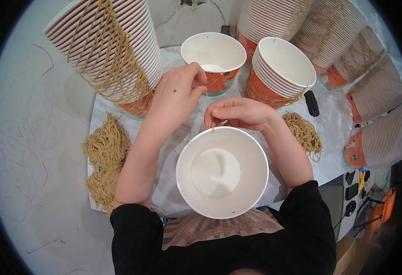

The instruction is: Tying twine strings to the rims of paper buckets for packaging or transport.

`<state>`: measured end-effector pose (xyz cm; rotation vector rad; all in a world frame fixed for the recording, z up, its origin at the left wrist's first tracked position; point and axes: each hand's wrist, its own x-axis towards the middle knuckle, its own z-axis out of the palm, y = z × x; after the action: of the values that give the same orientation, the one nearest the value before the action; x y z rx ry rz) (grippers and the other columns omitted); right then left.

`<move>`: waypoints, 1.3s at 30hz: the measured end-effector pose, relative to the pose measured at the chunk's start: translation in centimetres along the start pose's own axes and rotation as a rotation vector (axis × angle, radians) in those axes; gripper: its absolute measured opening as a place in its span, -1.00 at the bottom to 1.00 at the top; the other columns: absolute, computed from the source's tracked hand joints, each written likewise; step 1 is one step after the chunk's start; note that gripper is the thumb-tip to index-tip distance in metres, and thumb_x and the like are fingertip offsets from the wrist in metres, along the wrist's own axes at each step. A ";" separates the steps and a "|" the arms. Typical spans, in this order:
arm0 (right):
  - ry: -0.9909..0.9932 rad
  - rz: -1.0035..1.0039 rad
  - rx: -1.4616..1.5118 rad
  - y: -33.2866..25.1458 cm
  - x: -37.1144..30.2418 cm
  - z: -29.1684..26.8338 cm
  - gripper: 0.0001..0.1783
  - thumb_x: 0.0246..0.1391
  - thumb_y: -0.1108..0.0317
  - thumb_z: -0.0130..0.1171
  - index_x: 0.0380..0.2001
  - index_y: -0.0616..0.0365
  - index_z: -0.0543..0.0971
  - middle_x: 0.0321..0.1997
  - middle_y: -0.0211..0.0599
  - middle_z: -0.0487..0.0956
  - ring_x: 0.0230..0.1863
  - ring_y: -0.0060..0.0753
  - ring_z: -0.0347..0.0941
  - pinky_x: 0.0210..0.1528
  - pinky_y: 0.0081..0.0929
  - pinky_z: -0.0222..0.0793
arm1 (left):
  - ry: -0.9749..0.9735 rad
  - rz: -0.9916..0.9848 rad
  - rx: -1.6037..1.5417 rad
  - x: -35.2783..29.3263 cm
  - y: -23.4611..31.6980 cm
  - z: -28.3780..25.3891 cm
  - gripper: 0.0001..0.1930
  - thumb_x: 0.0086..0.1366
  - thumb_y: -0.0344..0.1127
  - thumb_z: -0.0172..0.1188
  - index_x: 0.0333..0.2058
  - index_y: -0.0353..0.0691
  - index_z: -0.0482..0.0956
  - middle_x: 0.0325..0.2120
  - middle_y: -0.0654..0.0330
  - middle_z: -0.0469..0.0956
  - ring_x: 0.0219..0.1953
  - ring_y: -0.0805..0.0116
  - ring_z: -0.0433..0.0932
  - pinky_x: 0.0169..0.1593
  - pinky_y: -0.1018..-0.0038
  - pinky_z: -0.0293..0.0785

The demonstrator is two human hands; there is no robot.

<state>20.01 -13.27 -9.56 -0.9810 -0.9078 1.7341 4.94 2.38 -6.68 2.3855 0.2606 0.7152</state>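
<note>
A white paper bucket [251, 190] faces me with its mouth up, close to my body. A short tan cord [213, 130] shows at its far rim. Just beyond that rim, my right hand [242, 113] has its fingers curled and closed at the cord; the fingertips are partly hidden. My left hand [178, 89] is raised a little farther off, thumb and forefinger pinched on what looks like a thin strand of cord. Behind it stands another paper bucket [221, 80], orange outside and white inside.
Tall nested buckets with cord handles [141, 41] rise at far left. A shorter bucket stack [274, 85] stands right of centre. Cord bundles [107, 156] lie left, another cord bundle [303, 133] right. Beyond are a black object [311, 103] and several plastic-wrapped bucket stacks [379, 91].
</note>
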 end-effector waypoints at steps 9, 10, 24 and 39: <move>0.185 -0.093 0.142 -0.7 -0.4 0.9 -0.66 0.46 0.08 0.07 -0.22 0.11 0.63 -0.30 -0.57 0.56 -0.32 -0.69 0.42 -0.25 -0.67 0.42 | -0.228 -0.060 0.076 -2.4 5.2 -3.7 -0.76 0.20 -0.30 0.40 -0.30 -0.31 0.56 -0.42 0.16 0.64 -0.35 0.26 0.62 -0.21 0.36 0.53; 0.186 -0.095 0.142 -0.8 -0.6 0.7 -0.66 0.46 0.08 0.07 -0.22 0.11 0.63 -0.30 -0.57 0.56 -0.32 -0.69 0.42 -0.25 -0.67 0.42 | -0.269 -0.046 0.040 -2.6 5.2 -3.5 -0.75 0.18 -0.30 0.42 -0.31 -0.31 0.57 -0.44 0.17 0.64 -0.35 0.29 0.64 -0.22 0.38 0.55; 0.310 -0.630 0.102 -5.2 -6.5 0.6 -0.68 0.46 0.20 -0.02 -0.18 0.23 0.58 -0.22 -0.41 0.57 -0.40 -0.66 0.28 -0.43 -0.67 0.22 | -0.389 -0.066 0.030 -2.0 4.6 -2.6 -0.84 0.15 -0.45 0.34 -0.28 -0.25 0.61 -0.47 0.15 0.68 -0.37 0.29 0.71 -0.26 0.40 0.58; 0.425 -1.122 0.322 -7.7 -16.7 -3.7 -0.75 0.43 0.34 -0.01 -0.06 0.27 0.56 -0.10 -0.27 0.50 -0.30 -0.50 0.27 -0.37 -0.61 0.26 | -0.196 -0.138 0.262 -1.9 2.5 -4.2 -0.80 0.13 -0.46 0.30 -0.22 -0.20 0.67 -0.49 0.12 0.65 -0.41 0.22 0.68 -0.29 0.34 0.54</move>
<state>30.47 -25.99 -0.52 -0.4195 -0.6500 0.6428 1.04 1.93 -3.14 2.6322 0.4540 0.3995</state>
